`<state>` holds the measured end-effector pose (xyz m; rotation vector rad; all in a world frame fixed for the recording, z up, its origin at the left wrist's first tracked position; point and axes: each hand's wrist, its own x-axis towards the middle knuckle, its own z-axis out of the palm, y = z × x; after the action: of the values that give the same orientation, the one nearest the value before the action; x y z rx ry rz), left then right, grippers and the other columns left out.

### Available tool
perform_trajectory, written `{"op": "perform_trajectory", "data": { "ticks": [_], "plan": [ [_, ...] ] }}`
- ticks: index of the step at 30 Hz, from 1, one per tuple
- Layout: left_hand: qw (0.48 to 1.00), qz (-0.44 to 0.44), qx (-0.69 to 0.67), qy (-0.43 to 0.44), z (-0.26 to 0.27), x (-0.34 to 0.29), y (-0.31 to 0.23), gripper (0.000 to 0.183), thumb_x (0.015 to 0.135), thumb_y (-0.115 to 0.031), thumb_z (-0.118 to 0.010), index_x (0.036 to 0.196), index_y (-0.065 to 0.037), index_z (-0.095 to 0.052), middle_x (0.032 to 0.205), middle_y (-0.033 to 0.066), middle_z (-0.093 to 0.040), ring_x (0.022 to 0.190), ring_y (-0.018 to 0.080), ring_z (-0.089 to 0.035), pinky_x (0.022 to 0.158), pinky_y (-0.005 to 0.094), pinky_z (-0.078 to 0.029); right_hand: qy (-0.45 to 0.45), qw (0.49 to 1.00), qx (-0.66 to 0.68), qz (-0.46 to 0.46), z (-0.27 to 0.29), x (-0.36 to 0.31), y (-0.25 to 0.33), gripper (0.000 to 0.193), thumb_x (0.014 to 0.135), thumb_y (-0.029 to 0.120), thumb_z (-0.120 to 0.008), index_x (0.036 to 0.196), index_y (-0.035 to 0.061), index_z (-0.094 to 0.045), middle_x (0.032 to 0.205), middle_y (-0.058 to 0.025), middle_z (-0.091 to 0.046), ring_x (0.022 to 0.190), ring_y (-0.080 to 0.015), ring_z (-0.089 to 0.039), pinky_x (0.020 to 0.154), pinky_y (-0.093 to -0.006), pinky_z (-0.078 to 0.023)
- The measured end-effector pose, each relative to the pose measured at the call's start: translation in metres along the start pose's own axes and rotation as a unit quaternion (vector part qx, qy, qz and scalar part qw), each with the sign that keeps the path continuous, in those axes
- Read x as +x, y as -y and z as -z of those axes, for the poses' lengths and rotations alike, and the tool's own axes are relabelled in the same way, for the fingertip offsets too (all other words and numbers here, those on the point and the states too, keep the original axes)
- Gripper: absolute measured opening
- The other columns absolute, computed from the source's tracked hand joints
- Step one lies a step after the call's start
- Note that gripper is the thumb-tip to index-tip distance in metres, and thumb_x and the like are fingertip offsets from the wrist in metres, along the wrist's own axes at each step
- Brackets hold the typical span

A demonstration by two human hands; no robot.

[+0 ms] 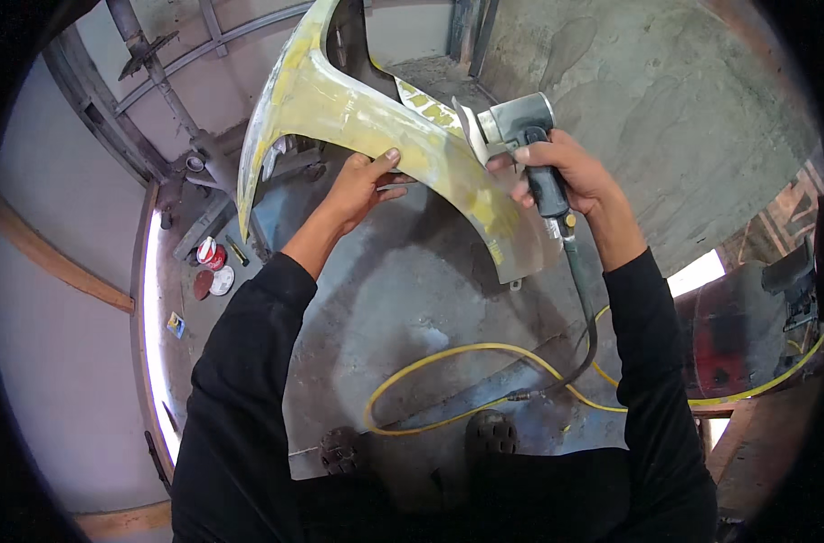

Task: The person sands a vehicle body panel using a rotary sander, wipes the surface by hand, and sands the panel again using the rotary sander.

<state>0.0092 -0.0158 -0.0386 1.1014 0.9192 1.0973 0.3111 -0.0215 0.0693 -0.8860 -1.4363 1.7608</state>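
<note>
A curved car fender panel (357, 113), grey with yellow filler patches, stands propped up in front of me. My left hand (362, 185) grips its lower arched edge, thumb on the outer face. My right hand (566, 172) holds the black handle of a pneumatic sander (520, 122). The sander's disc rests against the panel's upper right part. A dark air hose (582, 299) hangs down from the handle.
A yellow hose (448, 357) loops across the concrete floor near my shoes (490, 433). A red and white can (212, 253) and round sanding discs (214, 281) lie at the left. A metal frame (172, 90) stands behind, and a red machine (747, 326) sits at the right.
</note>
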Motion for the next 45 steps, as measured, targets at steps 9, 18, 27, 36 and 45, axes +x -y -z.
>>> {"op": "perform_trajectory", "data": {
  "ticks": [9, 18, 27, 36, 45],
  "plan": [
    [0.999, -0.024, -0.020, -0.007, -0.005, 0.006, -0.005, 0.039, 0.102, -0.034, -0.058, 0.132, -0.007, -0.055, 0.125, 0.0077, -0.063, 0.112, 0.0221, -0.061, 0.097, 0.0401, -0.051, -0.078, 0.989, -0.111, 0.065, -0.003, 0.005, -0.001, 0.030, 0.085, 0.011, -0.063, 0.110, -0.0047, -0.059, 0.085, -0.0116, -0.070, 0.051, -0.0123, -0.060, 0.044, -0.0249, -0.048],
    [0.982, -0.074, -0.173, -0.025, -0.028, 0.017, -0.005, 0.052, 0.108, -0.036, -0.044, 0.146, -0.001, -0.036, 0.146, 0.0184, -0.047, 0.132, 0.0363, -0.052, 0.106, 0.0537, -0.048, -0.120, 0.931, -0.311, 0.147, -0.015, -0.014, -0.023, 0.053, 0.088, 0.023, -0.074, 0.130, 0.0027, -0.048, 0.099, -0.0117, -0.068, 0.080, -0.0191, -0.068, 0.065, -0.0336, -0.054],
    [0.983, -0.084, -0.154, -0.060, -0.051, 0.022, -0.005, 0.055, 0.109, -0.040, -0.034, 0.143, 0.003, -0.036, 0.138, 0.0210, -0.050, 0.126, 0.0379, -0.056, 0.099, 0.0570, -0.053, -0.195, 0.797, -0.551, 0.152, -0.041, -0.033, -0.076, 0.060, 0.090, 0.031, -0.071, 0.135, 0.0020, -0.042, 0.088, -0.0279, -0.069, 0.081, -0.0482, -0.066, 0.069, -0.0559, -0.049],
    [0.982, -0.082, -0.165, -0.039, -0.056, 0.021, -0.002, 0.054, 0.110, -0.039, -0.034, 0.139, 0.006, -0.040, 0.135, 0.0210, -0.054, 0.125, 0.0350, -0.058, 0.097, 0.0557, -0.054, -0.205, 0.794, -0.543, 0.179, -0.040, -0.016, -0.064, 0.056, 0.091, 0.028, -0.069, 0.130, -0.0040, -0.044, 0.085, -0.0291, -0.068, 0.079, -0.0487, -0.066, 0.069, -0.0561, -0.049],
    [0.984, -0.101, -0.138, -0.043, -0.048, 0.025, 0.000, 0.054, 0.110, -0.038, -0.033, 0.138, 0.006, -0.041, 0.135, 0.0224, -0.054, 0.122, 0.0355, -0.060, 0.098, 0.0536, -0.055, -0.206, 0.794, -0.553, 0.147, -0.035, -0.018, -0.063, 0.056, 0.092, 0.030, -0.067, 0.131, -0.0025, -0.044, 0.078, -0.0280, -0.068, 0.077, -0.0485, -0.066, 0.069, -0.0566, -0.049]
  ]
}}
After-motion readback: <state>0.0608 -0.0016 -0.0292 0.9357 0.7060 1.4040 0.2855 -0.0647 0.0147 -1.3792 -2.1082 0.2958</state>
